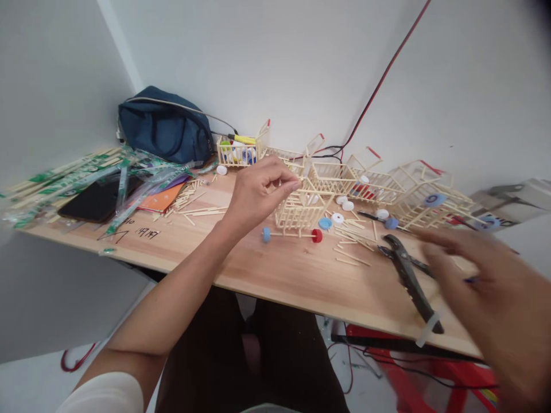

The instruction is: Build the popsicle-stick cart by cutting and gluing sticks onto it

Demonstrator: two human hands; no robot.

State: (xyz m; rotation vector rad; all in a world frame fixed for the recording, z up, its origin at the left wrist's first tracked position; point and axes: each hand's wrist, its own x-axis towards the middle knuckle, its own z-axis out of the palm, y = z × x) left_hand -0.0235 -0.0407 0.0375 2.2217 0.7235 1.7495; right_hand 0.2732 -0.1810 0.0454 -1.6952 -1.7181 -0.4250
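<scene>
My left hand (262,189) is closed in a pinch at the top of a miniature cart (299,215) built of thin wooden sticks. Its thumb and fingertips meet at a stick on the upper edge of the cart. At the cart's near side a stick axle carries a blue wheel (266,234) and a red wheel (317,236). My right hand (495,292) is over the right end of the table, smeared by motion, and whether it holds anything does not show. Nearest to it lie dark-handled pliers (408,281).
More stick carts (374,183) line the wall, one basket (236,154) full of coloured caps. Loose sticks (353,238) and a blue ring cap (325,223) lie right of centre. At left are a blue bag (166,126), a phone (97,198) and wrapped sticks (51,175). A cable (387,74) hangs behind.
</scene>
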